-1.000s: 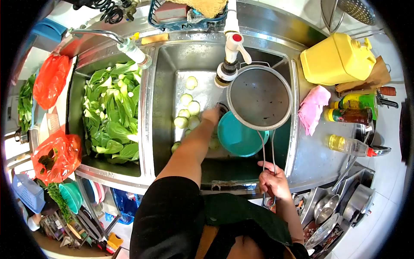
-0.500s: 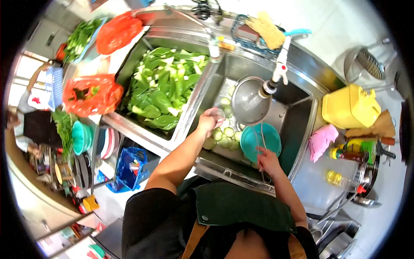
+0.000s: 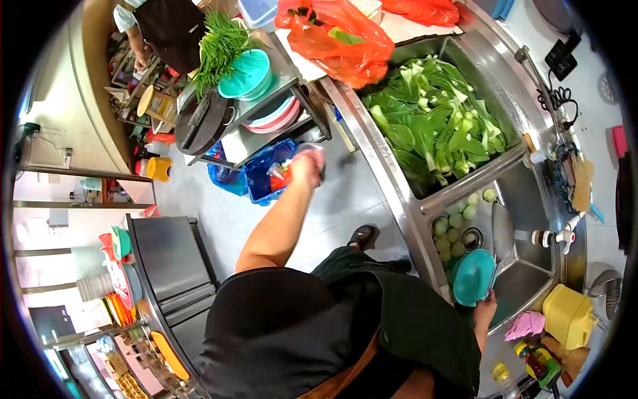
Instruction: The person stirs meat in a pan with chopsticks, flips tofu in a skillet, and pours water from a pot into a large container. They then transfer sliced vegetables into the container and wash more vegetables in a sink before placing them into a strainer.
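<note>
My left hand (image 3: 306,169), blurred, reaches out over a blue-lined bin (image 3: 269,174) on the floor. Its fingers are closed on a clear, pinkish plastic-looking thing (image 3: 311,153) whose kind I cannot make out. Over the right sink basin, my right hand (image 3: 486,311) grips the thin handle of a round metal strainer (image 3: 503,231), seen nearly edge-on. A teal bowl (image 3: 470,276) sits right beside that hand, in the sink. Round pale green vegetables (image 3: 454,234) lie on the sink bottom near the drain.
Leafy greens (image 3: 438,123) fill the left basin. Red plastic bags (image 3: 352,46) lie on the counter beyond. A shelf cart (image 3: 292,100) carries teal bowls (image 3: 246,73). A co-worker (image 3: 166,30) stands at the back. A yellow jug (image 3: 569,316) stands right of the sink.
My view has turned left. My left hand has moved from above the sink to over the bin, still with the clear thing. My right hand stays at the sink with the strainer.
</note>
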The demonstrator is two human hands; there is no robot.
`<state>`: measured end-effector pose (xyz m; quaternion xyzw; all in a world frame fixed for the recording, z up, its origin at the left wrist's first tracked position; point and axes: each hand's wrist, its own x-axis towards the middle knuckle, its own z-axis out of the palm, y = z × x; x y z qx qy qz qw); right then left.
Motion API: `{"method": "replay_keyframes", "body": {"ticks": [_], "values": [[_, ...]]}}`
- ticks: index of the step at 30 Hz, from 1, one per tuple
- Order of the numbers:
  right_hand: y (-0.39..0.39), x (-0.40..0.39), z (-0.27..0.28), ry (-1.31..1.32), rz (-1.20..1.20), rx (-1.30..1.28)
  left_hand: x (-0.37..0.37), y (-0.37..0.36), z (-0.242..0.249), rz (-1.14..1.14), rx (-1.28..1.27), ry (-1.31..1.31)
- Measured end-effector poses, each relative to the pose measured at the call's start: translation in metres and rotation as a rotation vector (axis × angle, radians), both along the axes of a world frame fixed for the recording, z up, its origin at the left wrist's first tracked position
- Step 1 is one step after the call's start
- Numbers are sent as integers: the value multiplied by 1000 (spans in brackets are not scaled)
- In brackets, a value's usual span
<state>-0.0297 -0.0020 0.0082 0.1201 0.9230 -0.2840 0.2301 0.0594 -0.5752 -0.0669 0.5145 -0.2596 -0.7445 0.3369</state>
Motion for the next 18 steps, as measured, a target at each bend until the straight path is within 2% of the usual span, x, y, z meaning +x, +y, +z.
{"method": "replay_keyframes", "body": {"ticks": [1,2,3,4,5,6,7,8,9,10,12,13,14,15,16,17,18], "values": [[0,-2,-11,-3,0,13,30,-41,-39,-104,-120,66],[8,-6,-33,85,-8,-162,45,-62,-33,-186,-252,-376],[21,-3,-51,181,-31,-327,68,-82,-35,-217,-231,-370],[24,-5,-56,197,-29,-289,87,-98,-42,-175,-175,-394],[17,-9,-42,25,-184,-221,96,-109,-54,-155,-112,-417],[-8,-11,-9,22,-150,-60,99,-113,-57,-128,-91,-90],[15,-10,-26,195,39,89,92,-135,-73,35,105,-96],[-18,-10,12,144,33,473,70,-116,-40,8,-7,-362],[-15,-8,15,193,59,560,41,-83,6,-7,-79,-446],[-11,-8,16,182,78,625,41,-102,-26,-79,-229,-409],[-2,-5,12,237,74,640,-14,-45,16,5,-699,-266],[3,-4,9,250,60,630,-36,-25,26,-116,-879,-223],[6,-1,9,268,62,626,-63,12,51,-214,-987,-177],[10,2,8,288,62,622,-84,31,45,-354,-1037,-94],[18,8,3,377,79,618,-107,75,69,-485,-1196,-71],[25,12,2,380,58,622,-129,124,90,-656,-946,23],[31,16,2,396,44,607,-151,159,77,-781,-1066,145]]}}
